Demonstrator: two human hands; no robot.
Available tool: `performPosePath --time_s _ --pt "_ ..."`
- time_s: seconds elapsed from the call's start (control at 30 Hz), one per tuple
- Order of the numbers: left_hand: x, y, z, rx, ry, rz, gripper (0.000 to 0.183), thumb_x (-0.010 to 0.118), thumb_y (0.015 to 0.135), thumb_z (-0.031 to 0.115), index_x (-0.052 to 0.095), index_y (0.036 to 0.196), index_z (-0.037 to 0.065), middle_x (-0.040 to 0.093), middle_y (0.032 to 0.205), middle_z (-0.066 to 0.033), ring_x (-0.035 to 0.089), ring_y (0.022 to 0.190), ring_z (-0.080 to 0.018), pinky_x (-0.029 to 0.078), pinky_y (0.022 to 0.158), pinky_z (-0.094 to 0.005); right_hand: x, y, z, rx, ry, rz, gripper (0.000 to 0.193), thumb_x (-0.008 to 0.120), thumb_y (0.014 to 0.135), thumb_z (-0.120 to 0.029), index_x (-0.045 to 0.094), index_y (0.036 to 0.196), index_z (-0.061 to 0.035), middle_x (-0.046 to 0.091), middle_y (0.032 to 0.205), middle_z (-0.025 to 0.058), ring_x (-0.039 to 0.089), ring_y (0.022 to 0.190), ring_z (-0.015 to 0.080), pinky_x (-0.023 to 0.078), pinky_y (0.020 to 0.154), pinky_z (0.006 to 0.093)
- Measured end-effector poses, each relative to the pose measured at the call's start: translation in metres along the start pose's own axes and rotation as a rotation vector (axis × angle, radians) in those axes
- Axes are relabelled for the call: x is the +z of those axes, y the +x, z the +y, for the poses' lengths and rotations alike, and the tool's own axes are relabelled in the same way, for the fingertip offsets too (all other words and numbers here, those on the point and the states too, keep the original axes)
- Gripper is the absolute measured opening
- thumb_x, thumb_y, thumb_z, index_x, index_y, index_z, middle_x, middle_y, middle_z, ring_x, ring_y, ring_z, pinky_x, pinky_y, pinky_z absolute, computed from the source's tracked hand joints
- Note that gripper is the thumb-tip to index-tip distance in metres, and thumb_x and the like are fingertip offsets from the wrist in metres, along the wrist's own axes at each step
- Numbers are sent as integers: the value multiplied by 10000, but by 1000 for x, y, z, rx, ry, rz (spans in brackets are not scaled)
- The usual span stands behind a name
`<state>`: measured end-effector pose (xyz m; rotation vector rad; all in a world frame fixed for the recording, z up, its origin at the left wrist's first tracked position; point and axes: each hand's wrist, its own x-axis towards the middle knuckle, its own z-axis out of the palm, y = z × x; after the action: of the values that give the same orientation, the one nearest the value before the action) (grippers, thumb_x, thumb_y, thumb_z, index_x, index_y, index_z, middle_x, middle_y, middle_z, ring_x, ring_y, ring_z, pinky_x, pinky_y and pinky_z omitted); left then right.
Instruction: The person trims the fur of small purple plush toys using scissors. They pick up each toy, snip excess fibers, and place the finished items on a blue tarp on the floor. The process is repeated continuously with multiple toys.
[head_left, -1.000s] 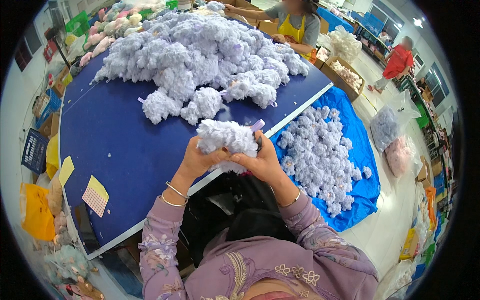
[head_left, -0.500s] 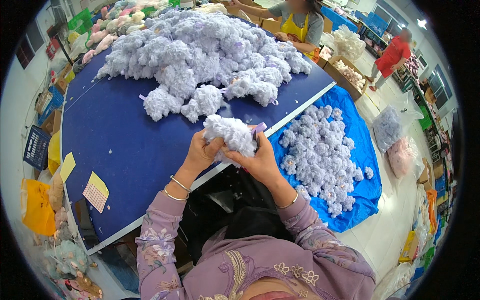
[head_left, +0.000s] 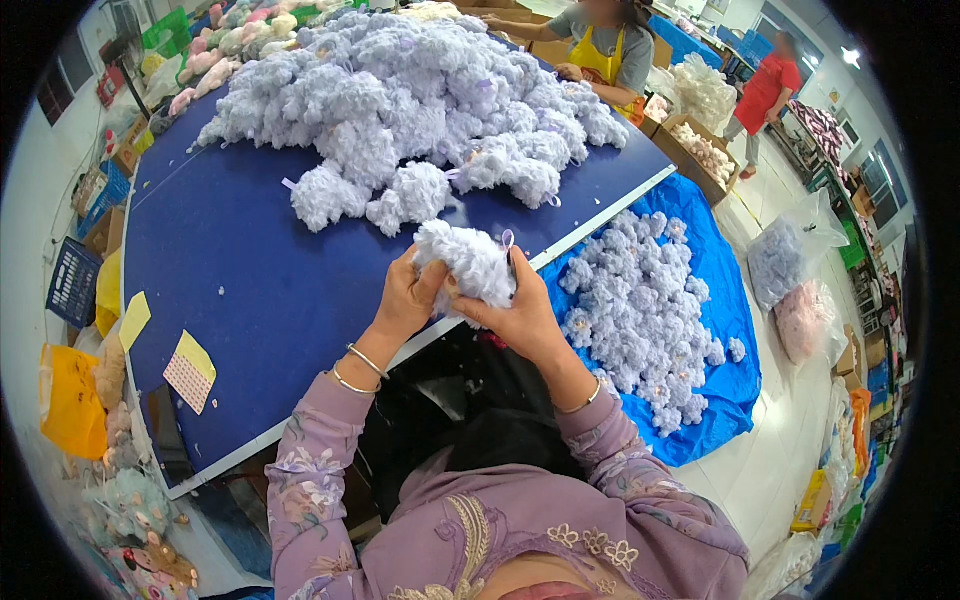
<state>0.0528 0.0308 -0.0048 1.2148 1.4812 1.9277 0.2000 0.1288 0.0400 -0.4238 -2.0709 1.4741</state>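
Between my two hands is a fluffy pale lavender plush piece [head_left: 466, 262], held over the near edge of the blue table [head_left: 270, 290]. My left hand [head_left: 410, 298] grips its left side, thumb pressed into the fur. On the other side my right hand [head_left: 522, 310] is closed round it, the thumb along its lower edge. A purple ribbon loop [head_left: 508, 240] stands up from the piece by my right fingers. Something dark shows beside those fingers, too small to name. Beyond my hands lies a big heap of similar plush pieces [head_left: 400, 100], some with ribbon loops.
Right of the table, a blue sheet [head_left: 735, 385] carries many lavender pieces [head_left: 640, 300]. A sticker sheet [head_left: 190, 372] lies on the table's left. Cardboard boxes [head_left: 690, 165] and filled plastic bags [head_left: 785, 260] stand farther right. A co-worker in a yellow apron [head_left: 600, 62] is at the far side; another person in red [head_left: 765, 95] stands behind.
The plush piece has turned slightly in my hands, and its ribbon loop now stands more upright. The co-worker's arm has shifted, and the person in red has moved a little away.
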Motion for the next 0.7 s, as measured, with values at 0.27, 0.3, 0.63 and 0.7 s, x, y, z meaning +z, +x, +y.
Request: performPosePath --time_s 0.27,0.3,0.63,0.7 --pt "10 -4 -5 -51 49 -31 325 500 977 275 605 1031 -28 594 672 -17 475 607 -57 404 519 -281 -4 -11 10 57 97 108 604 815 722 -106 492 1216 23 633 1059 80 602 941 141 503 804 290" --pt "15 -5 -5 -48 117 -29 334 496 978 278 606 1003 -36 586 631 -49 467 570 -72 399 505 -300 -8 -13 19 107 156 121 602 817 717 -102 495 1209 30 636 1060 84 605 937 143 504 804 288" --pt "-6 34 7 125 564 76 176 670 841 176 589 900 31 646 821 -119 624 714 -184 497 648 -311 -148 -14 49 -85 -396 580 449 776 794 -237 602 1152 -29 658 1053 82 624 933 166 499 824 312" --pt "-28 58 -4 385 820 238 323 695 801 199 566 1060 56 643 981 -130 622 892 -250 497 787 -368 -204 -11 56 50 -399 844 565 790 785 -304 509 1115 57 616 1045 153 617 910 203 506 797 304"
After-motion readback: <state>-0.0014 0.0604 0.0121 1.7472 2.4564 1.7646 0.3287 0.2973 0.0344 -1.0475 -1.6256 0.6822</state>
